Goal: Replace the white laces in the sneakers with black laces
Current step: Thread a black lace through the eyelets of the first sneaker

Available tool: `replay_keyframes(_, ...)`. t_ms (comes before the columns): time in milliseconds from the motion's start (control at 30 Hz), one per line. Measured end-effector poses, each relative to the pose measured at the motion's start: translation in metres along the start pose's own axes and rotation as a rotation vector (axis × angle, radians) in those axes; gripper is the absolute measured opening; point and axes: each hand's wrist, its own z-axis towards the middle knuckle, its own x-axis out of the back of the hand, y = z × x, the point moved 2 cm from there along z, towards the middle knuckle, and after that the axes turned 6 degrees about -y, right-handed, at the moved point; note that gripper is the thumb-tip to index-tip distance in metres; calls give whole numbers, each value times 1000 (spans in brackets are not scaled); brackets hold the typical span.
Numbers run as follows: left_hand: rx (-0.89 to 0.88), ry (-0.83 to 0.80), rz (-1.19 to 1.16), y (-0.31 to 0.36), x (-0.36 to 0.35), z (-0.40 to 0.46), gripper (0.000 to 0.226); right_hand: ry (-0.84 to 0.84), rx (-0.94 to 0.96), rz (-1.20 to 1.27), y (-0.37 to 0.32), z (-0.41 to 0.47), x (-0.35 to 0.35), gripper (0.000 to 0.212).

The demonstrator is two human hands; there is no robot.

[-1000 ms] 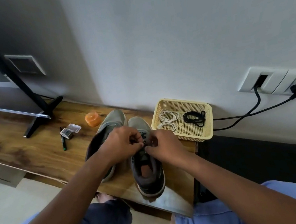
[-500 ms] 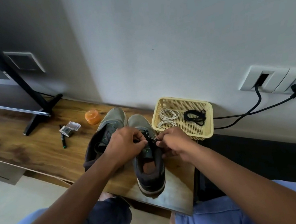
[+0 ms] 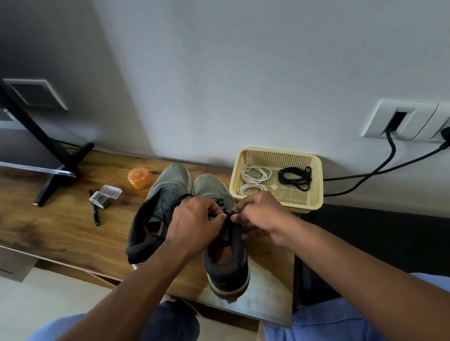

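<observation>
A: Where's the black lace (image 3: 228,215)?

B: Between your hands, pinched by both left hand (image 3: 196,225) and right hand (image 3: 261,218) over the right sneaker (image 3: 225,259), whose length runs straight away from you.

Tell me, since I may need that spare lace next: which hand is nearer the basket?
Right. The right hand sits just before the basket; the left hand is farther left, over the sneakers.

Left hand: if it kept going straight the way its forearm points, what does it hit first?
Probably the right hand: the left hand points right and away, across the right sneaker, fingertips nearly meeting over the black lace. Beyond lies the basket; depth is uncertain.
</observation>
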Motion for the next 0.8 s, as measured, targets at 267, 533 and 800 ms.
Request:
replay_keyframes(267,39,1,19,-1,1,0,7,-23,70,-83,-1,5,-4,16)
replay_keyframes(533,137,-24,-46,-5,3,1,7,21,58,-115,1,14,-9,10)
replay_keyframes(800,137,-26,-84,-5,5,-1,5,-55,48,-93,-1,14,-3,6)
